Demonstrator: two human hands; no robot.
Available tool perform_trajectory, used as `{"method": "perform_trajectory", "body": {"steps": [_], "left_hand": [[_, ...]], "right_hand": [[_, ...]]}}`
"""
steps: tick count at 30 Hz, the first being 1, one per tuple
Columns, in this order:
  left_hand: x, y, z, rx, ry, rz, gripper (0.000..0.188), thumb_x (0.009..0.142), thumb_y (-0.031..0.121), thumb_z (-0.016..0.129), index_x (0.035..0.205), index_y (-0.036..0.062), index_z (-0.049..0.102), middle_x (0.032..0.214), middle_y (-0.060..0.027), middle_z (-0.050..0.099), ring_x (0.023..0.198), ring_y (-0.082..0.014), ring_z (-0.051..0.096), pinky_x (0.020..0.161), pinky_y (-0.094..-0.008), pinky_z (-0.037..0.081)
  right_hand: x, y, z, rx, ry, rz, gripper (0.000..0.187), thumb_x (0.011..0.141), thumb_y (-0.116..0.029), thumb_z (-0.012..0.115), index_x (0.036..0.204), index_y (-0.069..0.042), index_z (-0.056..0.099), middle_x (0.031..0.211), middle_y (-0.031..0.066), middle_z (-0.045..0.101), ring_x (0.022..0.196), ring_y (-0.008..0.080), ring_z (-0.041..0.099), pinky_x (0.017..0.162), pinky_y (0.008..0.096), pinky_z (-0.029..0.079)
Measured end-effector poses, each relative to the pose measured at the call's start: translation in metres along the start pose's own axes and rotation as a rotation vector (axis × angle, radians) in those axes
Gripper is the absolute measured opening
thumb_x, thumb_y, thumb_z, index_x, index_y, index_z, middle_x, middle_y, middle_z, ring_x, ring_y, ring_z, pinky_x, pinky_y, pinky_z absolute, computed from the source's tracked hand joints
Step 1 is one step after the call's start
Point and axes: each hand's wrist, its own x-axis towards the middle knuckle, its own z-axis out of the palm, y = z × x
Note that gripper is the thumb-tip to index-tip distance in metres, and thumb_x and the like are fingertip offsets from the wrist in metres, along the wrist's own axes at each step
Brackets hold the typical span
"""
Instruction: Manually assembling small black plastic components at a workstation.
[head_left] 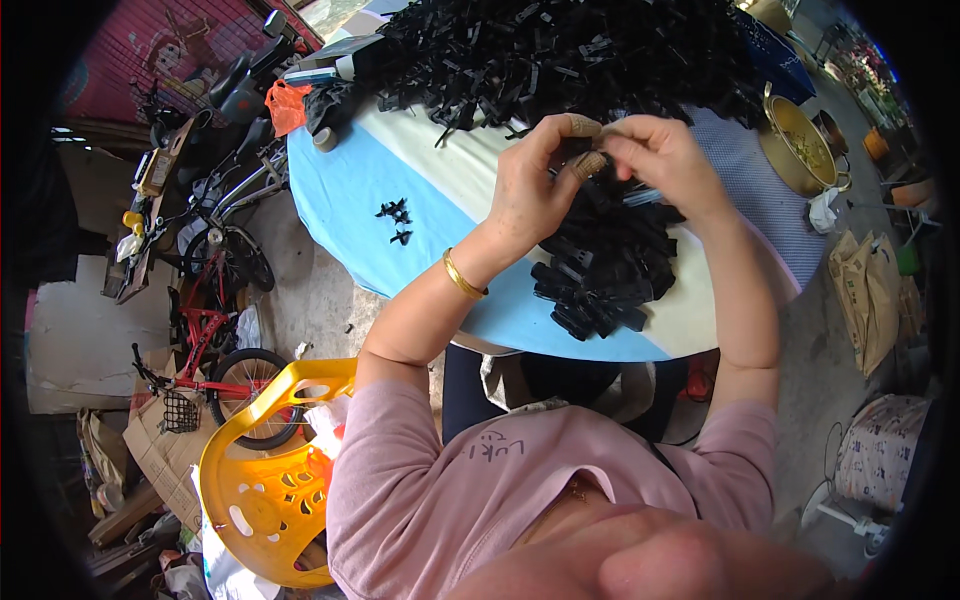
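My left hand (532,188) and my right hand (668,162) meet above the table, fingers bent and pinched together. Between their fingertips is a small black piece, mostly hidden, so its exact kind cannot be made out. Tan wraps cover the left thumb and forefinger. Just below the hands lies a smaller pile of flat black strip-like pieces (600,275). Beyond them a large heap of similar black pieces (560,65) spreads over the far side. A few small black pieces (398,211) lie apart on the blue cloth at the left.
The round table has a blue and cream striped cloth (340,215). At its right edge stands a gold-coloured pot (795,150); an orange plastic bag (288,106) is at the far left. A yellow plastic chair (255,500) and a red bicycle (205,340) stand to my left.
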Motion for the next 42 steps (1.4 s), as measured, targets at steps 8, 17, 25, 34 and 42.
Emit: {"method": "perform_trajectory", "body": {"steps": [8,17,25,34,42], "left_hand": [[-0.004,0.017,0.008,0.313,-0.51,0.133,0.042,0.069,0.015,0.07,0.106,0.0043,0.053,0.093,-0.0092,0.061,0.079,-0.0234,0.058,0.072,-0.0308,0.047],[0.004,0.001,0.004,0.262,-0.209,0.172,0.029,0.07,0.013,0.07,0.095,0.0017,0.06,0.094,-0.0097,0.061,0.086,-0.0247,0.055,0.074,-0.032,0.045],[0.011,-0.014,-0.003,0.554,0.017,0.137,0.055,0.061,0.001,0.069,0.112,0.0053,0.05,0.115,-0.0151,0.05,0.107,-0.0325,0.047,0.088,-0.0365,0.04],[0.013,-0.013,-0.002,0.531,-0.077,0.346,0.086,0.057,-0.005,0.071,0.131,0.0029,0.027,0.132,-0.0166,0.036,0.116,-0.0307,0.043,0.092,-0.0371,0.041],[0.009,-0.013,0.0,-0.19,-0.12,0.093,0.071,0.077,0.0,0.061,0.133,0.0038,0.018,0.131,-0.0161,0.032,0.11,-0.0243,0.049,0.088,-0.0335,0.045]], "right_hand": [[0.035,0.064,-0.037,-0.606,0.353,-0.01,0.024,0.069,-0.022,0.068,0.085,-0.004,0.064,0.07,0.0089,0.063,0.063,0.0172,0.061,0.059,0.0282,0.047],[0.054,0.071,-0.018,-0.887,0.17,0.348,0.027,0.063,-0.029,0.066,0.075,-0.004,0.066,0.074,0.0156,0.063,0.074,0.0286,0.062,0.067,0.0358,0.049],[0.046,0.066,-0.038,-0.367,0.31,0.311,0.026,0.069,-0.026,0.067,0.074,0.0,0.066,0.066,0.008,0.062,0.057,0.0143,0.057,0.056,0.0272,0.045],[0.015,0.02,-0.003,0.338,-0.008,0.339,0.02,0.076,-0.019,0.067,0.078,0.0,0.062,0.058,-0.0016,0.049,0.043,0.0016,0.037,0.034,0.0148,0.023],[0.002,0.01,0.001,0.368,-0.115,0.183,0.033,0.084,-0.03,0.057,0.098,0.0,0.059,0.061,-0.0063,0.043,0.048,-0.0002,0.033,0.04,0.0132,0.024]]}}
